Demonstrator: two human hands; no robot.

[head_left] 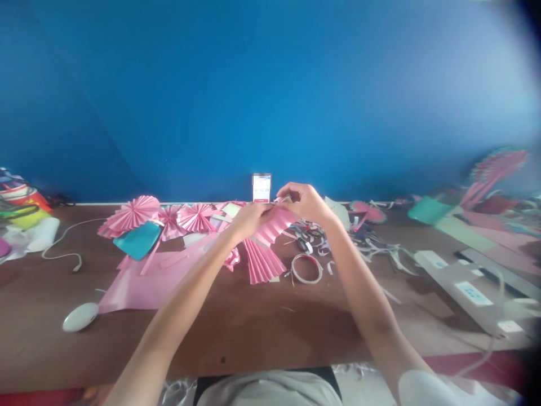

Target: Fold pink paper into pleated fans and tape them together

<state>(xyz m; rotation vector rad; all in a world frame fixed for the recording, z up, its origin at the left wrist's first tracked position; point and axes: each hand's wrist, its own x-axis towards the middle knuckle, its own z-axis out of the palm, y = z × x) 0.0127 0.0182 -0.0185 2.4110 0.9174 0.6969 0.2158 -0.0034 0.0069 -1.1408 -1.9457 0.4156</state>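
Head view: left hand (255,219) and right hand (305,202) work close together near the back of the desk (262,332).
Left hand: fingers closed on the pleated pink paper (275,226).
Right hand: thumb and fingertips pinched together at its upper edge; a small piece there is too blurred to name.
Pleated pink paper: raised between the hands, above a pink fan (262,262); whether the two join cannot be told.
Coil: a pale wire ring (306,269) lies just right of the fan, with scraps behind it.
Pink folds: rosettes (136,213) sit along the back left, a teal piece (138,239) against them, above a flat pink sheet (147,287).
Desk: brown top, its surface showing from fan to front edge, crossed by both forearms.
Sides: white mouse (80,317) beside the sheet's left corner; grey board (446,282) at far right, outside the right forearm.
Back edge: phone (261,189) upright before the blue wall (270,84), just beyond the hands.
Front edge: meets the person's lap.
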